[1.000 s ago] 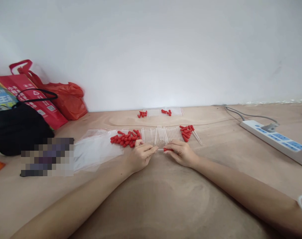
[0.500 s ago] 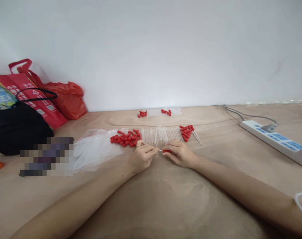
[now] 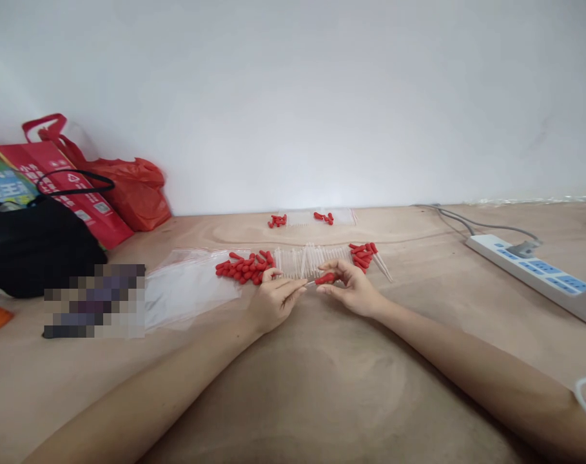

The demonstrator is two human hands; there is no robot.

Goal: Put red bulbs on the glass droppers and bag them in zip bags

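Observation:
Close together over the table are my left hand [image 3: 279, 301] and my right hand [image 3: 354, 290]. A thin clear tube [image 3: 311, 283] is pinched in the fingertips of my left hand. On its right end sits a red rubber dropper bulb [image 3: 325, 278]. My right hand's thumb and index finger are spread below and above this bulb, with gaps visible on both sides. Behind the hands lies a row of clear dropper tubes [image 3: 293, 261]. Loose red bulbs [image 3: 244, 268] are heaped left of the row. To its right, more red bulbs [image 3: 363, 256] lie, some with tubes attached.
Clear plastic bags [image 3: 191, 283] lie on the left. Small groups of red bulbs [image 3: 323, 218] and tubes rest near the wall. A white power strip [image 3: 534, 267] with a grey cable is at right. Red bags [image 3: 128, 190] and a black bag [image 3: 41, 248] stand at far left.
My right thumb and index finger have spread apart around the bulb, which now shows more fully. The tube and bulb have risen slightly. My left hand keeps its pinch.

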